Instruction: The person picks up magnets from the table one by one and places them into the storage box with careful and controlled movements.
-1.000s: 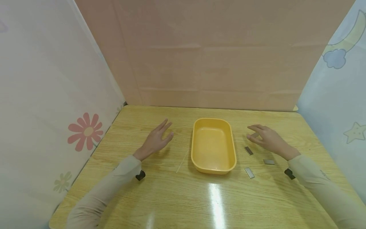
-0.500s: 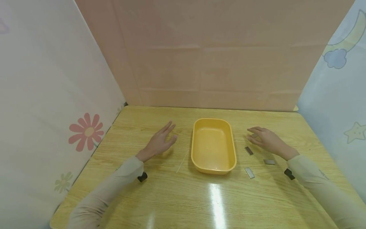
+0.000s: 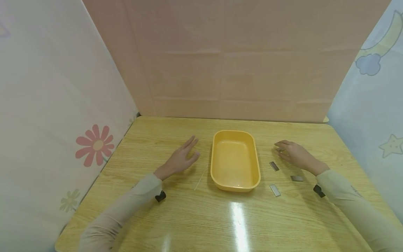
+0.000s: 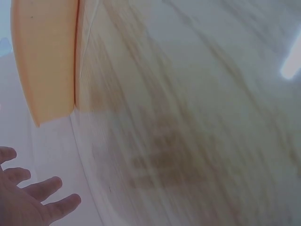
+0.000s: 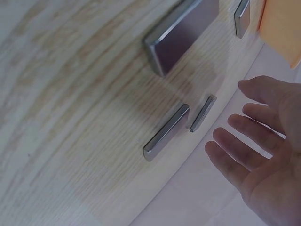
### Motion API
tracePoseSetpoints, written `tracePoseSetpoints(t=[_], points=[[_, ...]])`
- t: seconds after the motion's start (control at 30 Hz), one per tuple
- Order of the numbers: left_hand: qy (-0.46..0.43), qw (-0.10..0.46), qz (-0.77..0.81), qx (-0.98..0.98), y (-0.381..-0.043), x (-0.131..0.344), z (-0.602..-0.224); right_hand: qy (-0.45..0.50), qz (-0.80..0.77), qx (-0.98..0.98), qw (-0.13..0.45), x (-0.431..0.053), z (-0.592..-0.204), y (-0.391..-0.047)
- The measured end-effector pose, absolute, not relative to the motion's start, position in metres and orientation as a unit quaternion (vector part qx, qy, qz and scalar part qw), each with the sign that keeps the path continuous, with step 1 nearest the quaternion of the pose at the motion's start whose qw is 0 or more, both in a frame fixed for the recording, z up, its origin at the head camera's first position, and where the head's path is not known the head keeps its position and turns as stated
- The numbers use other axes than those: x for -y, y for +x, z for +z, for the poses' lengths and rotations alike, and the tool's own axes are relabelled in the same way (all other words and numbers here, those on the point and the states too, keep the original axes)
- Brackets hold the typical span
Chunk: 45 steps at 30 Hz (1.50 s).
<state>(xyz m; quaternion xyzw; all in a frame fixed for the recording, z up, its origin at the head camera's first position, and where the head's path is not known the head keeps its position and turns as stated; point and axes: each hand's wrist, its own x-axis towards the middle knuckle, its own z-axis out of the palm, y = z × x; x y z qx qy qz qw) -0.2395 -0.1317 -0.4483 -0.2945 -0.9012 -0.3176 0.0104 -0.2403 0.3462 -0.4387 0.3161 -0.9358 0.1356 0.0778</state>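
Note:
My left hand (image 3: 180,160) hovers over the table left of a yellow plastic tub (image 3: 258,178), its fingers spread and holding nothing. In the left wrist view, the fingers of that hand (image 4: 37,195) appear near the tub's wall (image 4: 47,61). On the other side, my right hand (image 3: 297,155) is above a small flat metal bar (image 3: 280,149), partly hidden by its fingers. The right wrist view shows this hand (image 5: 263,150) with loosely bent fingers, apart from the bars. More bars lie nearby: a dark one (image 3: 274,166), a grey one (image 3: 296,178) and a silver one (image 3: 275,190).
All of this is on a wood-grain table (image 3: 189,217). A thin pale strip (image 3: 199,180) lies left of the tub. A pinkish backdrop (image 3: 220,70) rises behind the table, with printed curtains (image 3: 47,87) at the sides.
My left hand has moved right, closer to the tub, and slightly toward me. My right hand has shifted a little toward me over the far bar. The tub and bars have stayed put.

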Motion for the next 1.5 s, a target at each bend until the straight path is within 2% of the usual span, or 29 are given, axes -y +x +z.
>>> tracePoseSetpoints(t=[0.63, 1.5], points=[[-0.296, 0.009, -0.337, 0.894, -0.235, 0.12, -0.456, 0.293, 0.125, 0.947, 0.04, -0.35, -0.44, -0.244], [-0.321, -0.005, -0.344, 0.882, -0.235, 0.112, -0.457, 0.295, 0.132, 0.945, 0.055, -0.353, -0.447, -0.254]])
